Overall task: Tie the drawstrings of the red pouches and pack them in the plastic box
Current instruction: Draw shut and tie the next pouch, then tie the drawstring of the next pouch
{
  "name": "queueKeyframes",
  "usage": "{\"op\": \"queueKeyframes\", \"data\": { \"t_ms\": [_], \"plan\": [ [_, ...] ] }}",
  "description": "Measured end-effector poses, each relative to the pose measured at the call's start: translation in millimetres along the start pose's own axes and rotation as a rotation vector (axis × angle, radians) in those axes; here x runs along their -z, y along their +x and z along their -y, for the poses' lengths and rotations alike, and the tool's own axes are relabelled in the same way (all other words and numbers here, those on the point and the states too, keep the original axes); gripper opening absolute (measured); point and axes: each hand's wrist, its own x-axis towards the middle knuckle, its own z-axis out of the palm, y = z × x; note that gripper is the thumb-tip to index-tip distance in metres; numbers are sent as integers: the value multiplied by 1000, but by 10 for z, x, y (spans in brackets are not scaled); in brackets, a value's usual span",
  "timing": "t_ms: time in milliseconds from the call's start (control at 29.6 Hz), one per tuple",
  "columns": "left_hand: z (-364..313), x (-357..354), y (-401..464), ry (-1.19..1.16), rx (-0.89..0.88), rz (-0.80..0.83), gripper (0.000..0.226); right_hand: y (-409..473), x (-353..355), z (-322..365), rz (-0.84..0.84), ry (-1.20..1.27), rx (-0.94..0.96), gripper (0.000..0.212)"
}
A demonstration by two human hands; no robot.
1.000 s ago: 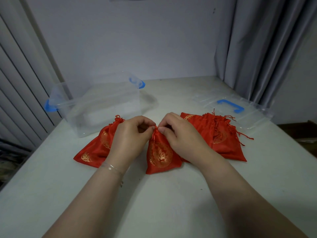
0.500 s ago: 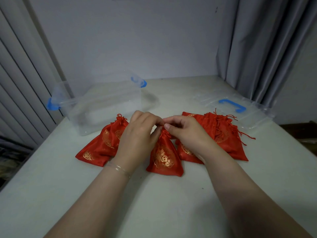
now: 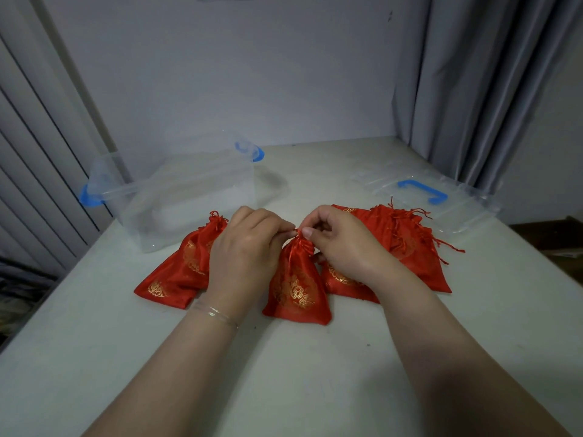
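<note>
At the left of the frame, a clear plastic box [image 3: 189, 197] with blue latches stands open on the pale tabletop [image 3: 284, 373]; no pouch shows inside it. Just in front of it, lower and slightly right, lies a red pouch with a gathered neck [image 3: 186, 266], flat on the tabletop with gold print showing, partly covered by the left wrist.

The left hand [image 3: 243, 257] reaches in from the lower left, a thin bracelet [image 3: 217, 313] on its wrist. Its grip is clenched in a pinch, thumb and forefinger closed on the drawstring [image 3: 298, 233] at the top of the middle pouch [image 3: 296, 288]. This pouch sits at the centre of the frame, neck drawn tight and raised, base spread on the tabletop.

The right hand [image 3: 347, 244] comes in from the lower right, and its grip likewise pinches the same drawstring, fingertips nearly touching those of the left hand.

Behind and right of the right hand lies a heap of red pouches [image 3: 407, 244], overlapping, with loose tasselled strings trailing right. At the right of the frame, beyond the heap, the box's clear lid [image 3: 441, 203] with its blue handle rests flat on the tabletop near a grey curtain [image 3: 473, 74].
</note>
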Motion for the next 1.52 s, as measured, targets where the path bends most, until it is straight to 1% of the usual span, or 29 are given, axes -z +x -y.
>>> {"op": "queueKeyframes", "data": {
  "t_ms": [68, 135, 169, 203, 270, 372, 439, 473, 507, 541, 575, 608, 710, 744, 777, 811, 879, 946, 1014, 1082, 1149, 1251, 1318, 1386, 1453, 1521],
  "plan": [
    [15, 16, -1, -20, 55, 9, 13, -22, -4, 9, -13, -114, 84, 11],
    [27, 39, 6, -95, 160, 34, 8, -38, 10, 9, 1, -149, 124, 10],
    [24, 51, 16, -192, 236, 48, 7, -42, 17, 6, 23, -165, 131, 10],
    [14, 59, 25, -305, 312, 59, 12, -47, 24, 6, 57, -181, 136, 10],
    [-22, 79, 32, -464, 409, 87, 17, -54, 29, 1, 136, -191, 143, 10],
    [-33, 95, 30, -490, 396, 182, 14, -45, 57, -30, 245, -193, 116, 14],
    [-2, 101, 20, -451, 356, 298, 17, -33, 89, -50, 319, -197, 60, 17],
    [6, 110, 22, -438, 342, 358, 17, -31, 99, -65, 329, -178, 34, 16],
    [1, 118, 25, -437, 336, 396, 16, -26, 105, -84, 307, -154, 18, 14],
    [-10, 122, 32, -444, 337, 392, 15, -23, 108, -88, 256, -128, 19, 11],
    [-19, 128, 41, -456, 351, 342, 14, -20, 110, -83, 181, -116, 31, 8],
    [-19, 143, 59, -462, 387, 246, 13, -15, 123, -78, 94, -118, 45, 4],
    [156, 208, 121, -357, 558, -102, 10, 25, 190, -93, -182, -200, 11, 9],
    [253, 230, 130, -307, 603, -163, 10, 41, 220, -114, -244, -249, -27, 10],
    [354, 238, 120, -261, 643, -175, 11, 53, 242, -142, -274, -304, -75, 11],
    [443, 226, 100, -204, 677, -144, 14, 62, 257, -170, -277, -366, -123, 14],
    [559, 170, 30, -50, 712, -12, 20, 65, 244, -222, -213, -513, -227, 33],
    [570, 89, -28, 82, 705, 146, 26, 56, 223, -250, -117, -640, -323, 52],
    [560, 40, -56, 204, 683, 242, 33, 45, 199, -258, -57, -717, -367, 62],
    [554, 35, -59, 307, 648, 250, 33, 48, 171, -270, -67, -749, -376, 66],
    [539, 18, -60, 355, 611, 208, 28, 43, 176, -276, -111, -785, -389, 68],
    [494, 14, -57, 319, 539, 99, 23, 58, 205, -293, -164, -785, -442, 69],
    [444, 28, -42, 241, 458, 42, 23, 78, 218, -310, -142, -779, -478, 65],
    [377, 42, -17, 137, 347, 31, 21, 89, 233, -315, -126, -776, -481, 58],
    [333, 42, -4, 69, 235, 39, 18, 86, 240, -290, -148, -766, -407, 49],
    [298, 45, 9, 15, 170, 57, 21, 82, 229, -248, -203, -706, -247, 42]
  ]
}}
